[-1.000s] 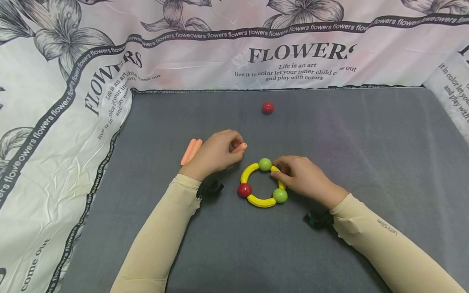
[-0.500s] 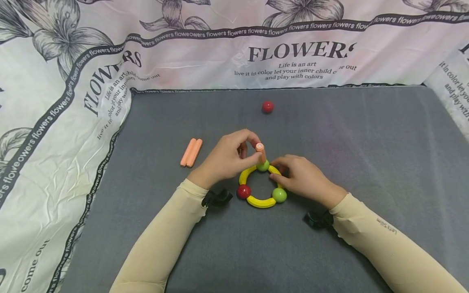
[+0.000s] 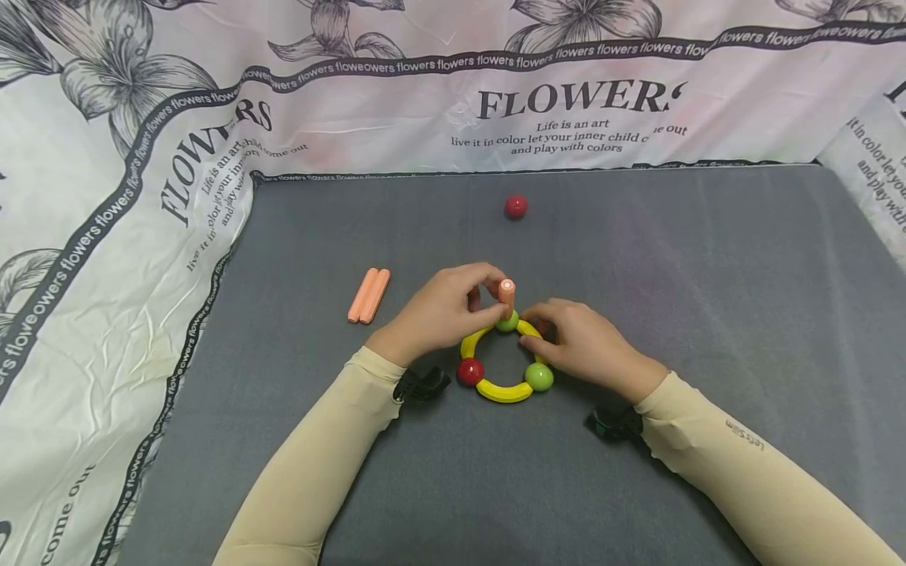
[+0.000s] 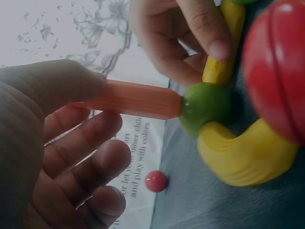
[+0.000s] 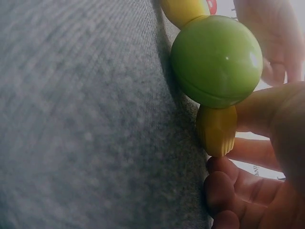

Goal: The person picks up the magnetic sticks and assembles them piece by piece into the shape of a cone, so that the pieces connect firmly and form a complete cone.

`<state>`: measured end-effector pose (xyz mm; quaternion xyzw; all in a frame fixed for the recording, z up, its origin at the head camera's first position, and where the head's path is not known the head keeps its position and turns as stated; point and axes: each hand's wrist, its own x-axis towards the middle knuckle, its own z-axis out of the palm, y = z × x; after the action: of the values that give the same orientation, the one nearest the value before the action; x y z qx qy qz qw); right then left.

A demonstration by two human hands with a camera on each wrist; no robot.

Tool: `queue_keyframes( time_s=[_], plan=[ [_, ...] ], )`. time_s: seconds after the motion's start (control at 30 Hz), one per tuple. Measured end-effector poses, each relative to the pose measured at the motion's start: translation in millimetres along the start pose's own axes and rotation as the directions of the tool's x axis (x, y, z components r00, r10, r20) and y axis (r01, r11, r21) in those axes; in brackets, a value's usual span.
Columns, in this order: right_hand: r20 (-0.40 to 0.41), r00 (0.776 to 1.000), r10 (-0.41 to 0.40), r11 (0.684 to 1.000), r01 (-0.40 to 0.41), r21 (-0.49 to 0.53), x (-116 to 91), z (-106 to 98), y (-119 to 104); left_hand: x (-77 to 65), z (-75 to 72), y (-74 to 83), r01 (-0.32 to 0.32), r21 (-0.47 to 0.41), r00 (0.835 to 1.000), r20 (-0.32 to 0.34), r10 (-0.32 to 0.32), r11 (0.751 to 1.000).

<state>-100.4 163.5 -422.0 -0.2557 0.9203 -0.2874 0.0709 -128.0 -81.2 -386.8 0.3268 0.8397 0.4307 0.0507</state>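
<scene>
My left hand (image 3: 446, 310) pinches an orange stick (image 4: 143, 99) between thumb and finger. The stick stands upright, its lower end against the far green ball (image 4: 205, 109) of a ring. Three yellow curved sticks form that ring, joined by two green balls and a red ball (image 3: 470, 371). On the ring's right side, my right hand (image 3: 587, 342) pinches one yellow curved stick (image 5: 217, 131), partly covering it. The near green ball (image 3: 539, 376) sits just below those fingers, and the front yellow curved stick (image 3: 504, 391) lies flat on the table.
Two more orange sticks (image 3: 369, 295) lie side by side left of my left hand. A loose red ball (image 3: 516, 207) rests near the back of the grey table (image 3: 672, 259). Flower-printed sheeting (image 3: 396, 118) rises behind the table and along its left side.
My left hand has moved right with the orange stick, tipped it from lying to upright, and lowered it onto the far green ball. My right hand has stayed on the ring.
</scene>
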Motion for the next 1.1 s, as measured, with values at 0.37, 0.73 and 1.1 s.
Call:
queue_keyframes(
  time_s=[0.37, 0.73, 1.1],
  plan=[
    [0.000, 1.000, 0.000, 1.000, 0.000, 0.002, 1, 1, 1, 2.9, 3.4, -4.9, 0.156, 0.099, 0.978, 0.121, -0.167, 0.983],
    [0.015, 1.000, 0.020, 0.999, -0.020, 0.045, 2, 0, 2, 1.8, 1.1, -7.3, 0.323, 0.354, 0.850, 0.299, -0.434, 0.878],
    [-0.017, 1.000, 0.024, 0.998, -0.023, 0.065, 2, 0, 3, 4.0, 10.2, -12.6, 0.150, 0.314, 0.926, 0.289, -0.245, 0.938]
  ],
)
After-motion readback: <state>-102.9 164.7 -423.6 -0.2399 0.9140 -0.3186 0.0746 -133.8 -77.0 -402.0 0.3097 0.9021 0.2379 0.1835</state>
